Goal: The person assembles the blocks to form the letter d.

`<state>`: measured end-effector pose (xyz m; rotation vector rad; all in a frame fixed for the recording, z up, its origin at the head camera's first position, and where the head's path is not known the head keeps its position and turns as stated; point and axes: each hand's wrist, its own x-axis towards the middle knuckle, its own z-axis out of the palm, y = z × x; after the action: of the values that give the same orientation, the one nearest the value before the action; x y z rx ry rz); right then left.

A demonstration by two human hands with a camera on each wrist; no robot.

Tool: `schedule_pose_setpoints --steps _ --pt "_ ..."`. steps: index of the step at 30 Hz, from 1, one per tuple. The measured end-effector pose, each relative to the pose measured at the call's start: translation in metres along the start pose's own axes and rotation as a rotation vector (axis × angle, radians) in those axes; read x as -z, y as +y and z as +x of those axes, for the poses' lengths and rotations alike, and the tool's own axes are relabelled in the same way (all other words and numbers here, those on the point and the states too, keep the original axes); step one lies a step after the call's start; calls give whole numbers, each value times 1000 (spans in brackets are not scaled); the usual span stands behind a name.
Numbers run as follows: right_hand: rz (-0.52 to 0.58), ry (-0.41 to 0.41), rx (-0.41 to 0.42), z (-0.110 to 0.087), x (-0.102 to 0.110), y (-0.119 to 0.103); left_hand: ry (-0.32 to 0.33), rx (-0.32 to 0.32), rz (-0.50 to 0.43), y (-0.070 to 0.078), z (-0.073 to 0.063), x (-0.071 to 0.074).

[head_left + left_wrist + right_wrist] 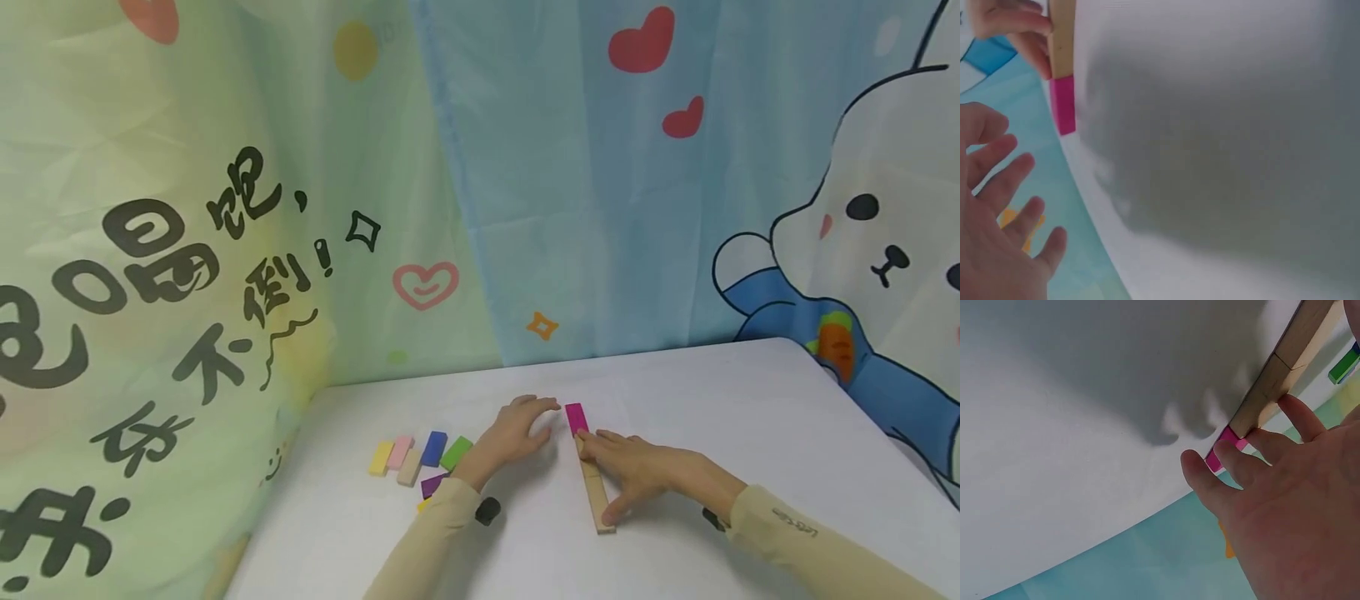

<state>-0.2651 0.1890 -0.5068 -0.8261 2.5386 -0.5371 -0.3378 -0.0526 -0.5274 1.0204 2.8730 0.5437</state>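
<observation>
A straight row of plain wooden blocks [595, 493] lies on the white table, with a magenta block [575, 418] at its far end. My right hand [637, 467] rests along the row's right side, its fairly straight fingers touching the wooden blocks near the magenta one. Its thumb reaches toward the row's near end. To the left of the magenta block hovers my left hand [517, 433], fingers spread and holding nothing. The left wrist view shows that palm [1004, 250] apart from the row.
Left of my left hand lie loose blocks: yellow [381, 458], pink [401, 452], plain wood [409, 467], blue [434, 448], green [456, 452] and purple [432, 485]. Another yellow block [423, 505] is mostly hidden by the left sleeve. A printed curtain [525, 208] hangs behind the table.
</observation>
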Motion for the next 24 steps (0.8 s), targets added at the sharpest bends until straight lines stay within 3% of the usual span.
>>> schedule_pose_setpoints --steps 5,8,15,24 --pt "-31 11 19 0 0 -2 124 -8 -71 -14 -29 11" --pt "-45 19 31 0 -1 -2 160 2 -103 -24 -44 15" --pt "-69 35 52 1 -2 3 144 -2 -135 -42 -66 15" --pt "-41 30 30 1 -2 2 153 14 -152 -45 -80 26"
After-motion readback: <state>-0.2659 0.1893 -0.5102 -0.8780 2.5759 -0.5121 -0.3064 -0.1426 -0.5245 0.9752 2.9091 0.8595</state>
